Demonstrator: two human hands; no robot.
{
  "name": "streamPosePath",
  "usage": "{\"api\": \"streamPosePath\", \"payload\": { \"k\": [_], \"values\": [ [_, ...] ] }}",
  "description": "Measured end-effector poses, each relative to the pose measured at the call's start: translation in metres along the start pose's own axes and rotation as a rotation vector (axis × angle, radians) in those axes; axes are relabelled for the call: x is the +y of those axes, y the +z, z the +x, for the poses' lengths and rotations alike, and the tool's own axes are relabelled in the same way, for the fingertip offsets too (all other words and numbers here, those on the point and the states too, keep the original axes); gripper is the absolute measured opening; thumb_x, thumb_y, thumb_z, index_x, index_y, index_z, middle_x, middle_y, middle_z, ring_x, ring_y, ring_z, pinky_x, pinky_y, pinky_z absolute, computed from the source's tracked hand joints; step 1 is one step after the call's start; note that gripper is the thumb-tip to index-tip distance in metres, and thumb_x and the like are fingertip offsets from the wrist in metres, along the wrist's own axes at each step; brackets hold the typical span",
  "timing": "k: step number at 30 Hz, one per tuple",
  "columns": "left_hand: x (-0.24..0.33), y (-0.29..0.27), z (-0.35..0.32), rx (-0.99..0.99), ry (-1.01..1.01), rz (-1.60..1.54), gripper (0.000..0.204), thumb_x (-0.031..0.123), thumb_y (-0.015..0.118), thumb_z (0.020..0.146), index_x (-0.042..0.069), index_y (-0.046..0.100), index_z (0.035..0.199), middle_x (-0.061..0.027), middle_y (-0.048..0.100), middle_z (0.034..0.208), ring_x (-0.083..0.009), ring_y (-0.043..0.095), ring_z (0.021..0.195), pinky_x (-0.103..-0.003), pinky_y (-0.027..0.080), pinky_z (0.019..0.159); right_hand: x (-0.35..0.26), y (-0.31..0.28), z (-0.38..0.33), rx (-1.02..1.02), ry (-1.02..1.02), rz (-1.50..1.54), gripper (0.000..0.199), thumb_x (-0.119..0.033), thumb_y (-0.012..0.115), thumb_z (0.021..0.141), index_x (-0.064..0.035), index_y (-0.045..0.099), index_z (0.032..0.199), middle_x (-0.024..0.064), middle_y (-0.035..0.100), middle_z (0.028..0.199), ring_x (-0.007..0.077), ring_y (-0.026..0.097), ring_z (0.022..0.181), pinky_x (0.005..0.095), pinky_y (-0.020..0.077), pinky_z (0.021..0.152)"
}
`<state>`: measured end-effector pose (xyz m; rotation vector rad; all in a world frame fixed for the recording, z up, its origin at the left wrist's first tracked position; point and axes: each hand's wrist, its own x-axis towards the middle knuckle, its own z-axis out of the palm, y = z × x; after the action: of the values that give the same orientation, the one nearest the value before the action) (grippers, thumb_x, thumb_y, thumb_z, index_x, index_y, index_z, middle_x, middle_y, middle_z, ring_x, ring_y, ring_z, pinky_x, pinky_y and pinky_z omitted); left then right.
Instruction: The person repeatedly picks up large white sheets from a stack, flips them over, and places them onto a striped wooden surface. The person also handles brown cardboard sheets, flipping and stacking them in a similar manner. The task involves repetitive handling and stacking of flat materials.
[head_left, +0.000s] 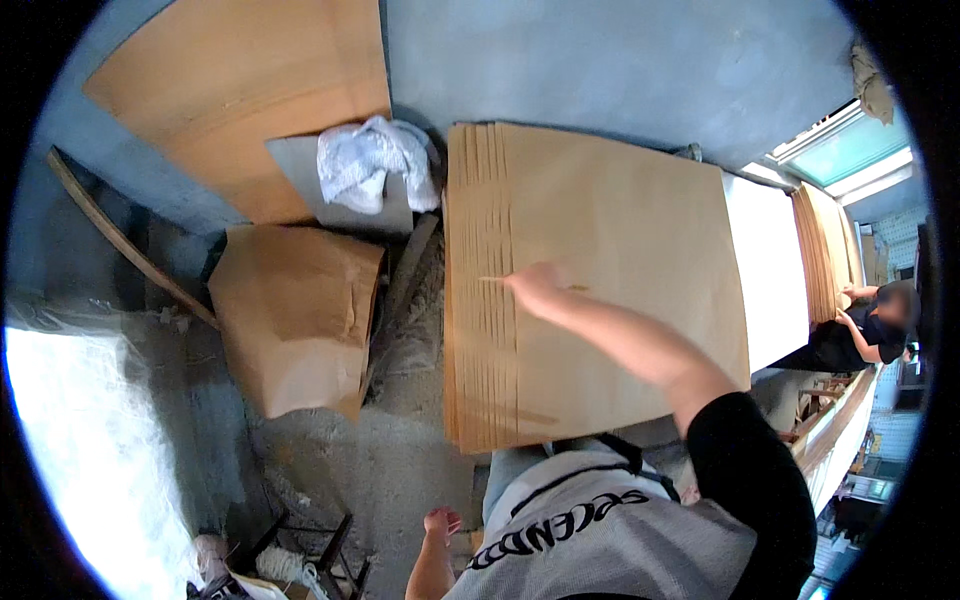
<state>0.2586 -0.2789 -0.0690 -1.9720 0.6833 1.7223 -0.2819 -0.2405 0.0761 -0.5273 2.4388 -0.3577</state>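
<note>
My right arm reaches over a stack of large brown paper sheets (620,220), whose left edges are fanned out in narrow steps. My right hand (538,288) is closed round a thin, light-coloured stick (490,279); its tip points left over the stepped edges, and a short end shows on the other side of the fist. What kind of tool it is, I cannot make out. Down by my side, away from the stack, hangs my left hand (441,521), its fingers loosely curled and apart, with nothing seen in it.
White sheeting (765,270) adjoins the stack on the right, then another brown paper pile (825,250), where a co-worker (870,325) handles the edges. Left stand a paper-covered bundle (290,320), a white cloth (375,165), a leaning board (260,90) and a curved wooden strip (125,245).
</note>
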Motion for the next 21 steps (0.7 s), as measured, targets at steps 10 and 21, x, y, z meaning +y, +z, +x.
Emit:
{"api": "streamPosePath", "payload": {
  "k": [10, 21],
  "values": [
    [-0.003, -0.012, 0.001, -0.096, 0.013, -0.01, 0.013, 0.016, 0.051, 0.077, 0.006, 0.052, 0.085, -0.0105, 0.058, 0.07, -0.0216, 0.056, 0.055, -0.034, 0.05, 0.051, 0.07, -0.006, -0.024, 0.072, -0.108, -0.357, 0.023, -0.018, 0.042, 0.085, -0.0218, 0.061, 0.098, 0.0082, 0.06, 0.084, 0.0256, 0.058, 0.078, 0.0367, 0.0457, 0.069],
    [0.035, 0.017, -0.01, -0.213, 0.093, 0.073, 0.014, 0.014, 0.049, 0.08, 0.004, 0.051, 0.089, -0.0107, 0.058, 0.072, -0.0229, 0.058, 0.059, -0.036, 0.051, 0.053, -0.013, 0.009, -0.021, -0.162, -0.074, -0.318, 0.027, -0.019, 0.04, 0.086, -0.0285, 0.055, 0.107, 0.0033, 0.055, 0.064, 0.0119, 0.051, 0.05, 0.0291, 0.0446, 0.048]
  ]
}}
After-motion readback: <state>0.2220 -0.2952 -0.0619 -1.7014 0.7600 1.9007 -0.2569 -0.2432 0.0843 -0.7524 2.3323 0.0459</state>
